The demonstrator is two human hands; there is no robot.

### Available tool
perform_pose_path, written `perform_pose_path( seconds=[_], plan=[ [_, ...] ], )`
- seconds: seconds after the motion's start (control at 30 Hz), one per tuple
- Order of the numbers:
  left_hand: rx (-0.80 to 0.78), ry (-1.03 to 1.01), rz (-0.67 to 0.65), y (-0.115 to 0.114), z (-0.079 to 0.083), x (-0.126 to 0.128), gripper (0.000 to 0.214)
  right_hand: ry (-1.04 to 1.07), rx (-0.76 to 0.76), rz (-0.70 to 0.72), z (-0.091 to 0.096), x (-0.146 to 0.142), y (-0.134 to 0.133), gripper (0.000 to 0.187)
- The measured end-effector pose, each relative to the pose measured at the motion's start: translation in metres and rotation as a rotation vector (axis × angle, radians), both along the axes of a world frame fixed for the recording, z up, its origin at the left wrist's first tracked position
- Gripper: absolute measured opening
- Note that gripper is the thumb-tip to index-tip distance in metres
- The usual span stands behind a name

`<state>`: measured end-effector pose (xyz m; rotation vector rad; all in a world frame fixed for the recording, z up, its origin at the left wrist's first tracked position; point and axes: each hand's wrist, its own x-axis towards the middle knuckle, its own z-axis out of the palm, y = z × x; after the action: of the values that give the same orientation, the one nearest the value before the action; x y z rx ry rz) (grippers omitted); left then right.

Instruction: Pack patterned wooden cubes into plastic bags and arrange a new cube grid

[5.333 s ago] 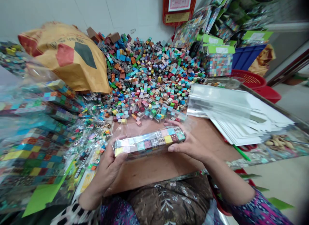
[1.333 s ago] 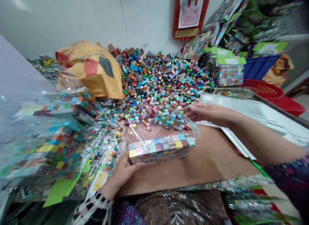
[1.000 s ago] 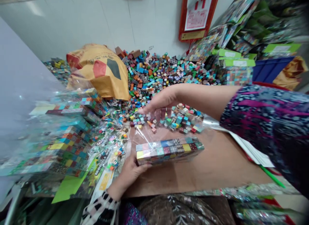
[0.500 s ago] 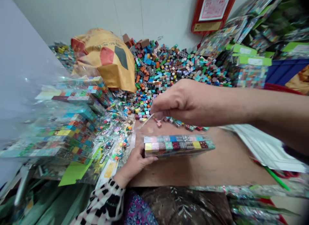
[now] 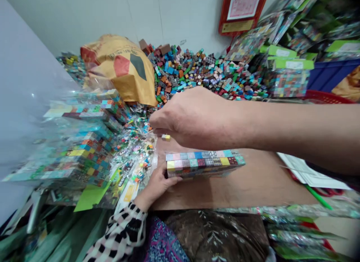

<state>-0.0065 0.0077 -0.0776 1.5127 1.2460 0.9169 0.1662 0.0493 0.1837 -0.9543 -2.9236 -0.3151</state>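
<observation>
My left hand (image 5: 157,187) cups the left end of a long bar of multicoloured cubes (image 5: 204,163), which rests on a brown wooden board (image 5: 239,190). My right hand (image 5: 194,119) reaches across above the bar, its fingers curled down and partly hidden behind the back of the hand. A small yellow-and-grey cube piece (image 5: 165,137) lies just beyond the bar, close to my right fingers. Any thin plastic at the bar is hard to make out.
A large heap of small coloured cubes (image 5: 197,72) and a yellow sack (image 5: 123,70) lie beyond the board. Bagged cube toys (image 5: 81,142) are stacked at the left. Papers (image 5: 312,172), a green pen (image 5: 317,196), a blue crate (image 5: 332,76) and a red basket (image 5: 326,97) are at the right.
My right hand has swept leftward over the bar from the bag's far edge. The clear bag no longer shows plainly around the bar, and the view has tilted slightly.
</observation>
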Motion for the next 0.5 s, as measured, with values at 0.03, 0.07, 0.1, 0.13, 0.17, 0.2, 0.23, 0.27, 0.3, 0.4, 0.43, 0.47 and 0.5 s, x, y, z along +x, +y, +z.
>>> perform_pose_path(
  seconds=[0.03,0.07,0.1,0.13,0.17,0.2,0.23,0.27,0.3,0.4,0.43,0.47,0.5],
  plan=[
    [-0.005,-0.02,-0.009,0.0,0.0,0.001,0.051,0.018,0.006,-0.019,-0.002,0.002,0.0,0.016],
    [-0.006,-0.039,-0.016,-0.001,0.001,0.002,0.052,0.049,0.0,-0.038,-0.004,0.004,0.0,0.016],
    [-0.002,-0.051,-0.022,-0.001,0.001,0.003,0.053,0.08,-0.012,-0.052,-0.006,0.007,0.001,0.019],
    [0.004,-0.054,-0.03,-0.002,0.002,0.004,0.052,0.1,-0.019,-0.064,-0.007,0.009,0.002,0.022],
    [0.01,-0.055,-0.037,-0.003,0.002,0.003,0.052,0.108,-0.024,-0.064,-0.009,0.01,0.002,0.026],
    [0.011,-0.061,-0.041,-0.005,0.002,0.002,0.052,0.107,-0.025,-0.062,-0.01,0.011,0.002,0.027],
    [0.012,-0.072,-0.032,-0.008,0.003,-0.001,0.054,0.101,-0.023,-0.057,-0.01,0.012,0.001,0.027],
    [0.02,-0.085,0.0,-0.011,0.003,-0.004,0.056,0.091,-0.019,-0.058,-0.01,0.012,-0.001,0.026],
    [0.034,-0.093,0.052,-0.016,0.004,-0.009,0.059,0.081,-0.017,-0.066,-0.009,0.011,-0.002,0.024],
    [0.187,0.014,0.322,-0.036,0.023,-0.022,0.048,0.066,-0.024,-0.099,-0.007,0.008,-0.007,0.018],
    [0.267,0.061,0.396,-0.045,0.035,-0.024,0.035,0.067,-0.032,-0.105,-0.006,0.007,-0.008,0.016],
    [0.339,0.069,0.43,-0.054,0.052,-0.024,0.023,0.069,-0.044,-0.102,-0.006,0.006,-0.008,0.016],
    [0.363,0.044,0.377,-0.064,0.07,-0.022,0.014,0.074,-0.06,-0.094,-0.006,0.006,-0.007,0.016]
  ],
)
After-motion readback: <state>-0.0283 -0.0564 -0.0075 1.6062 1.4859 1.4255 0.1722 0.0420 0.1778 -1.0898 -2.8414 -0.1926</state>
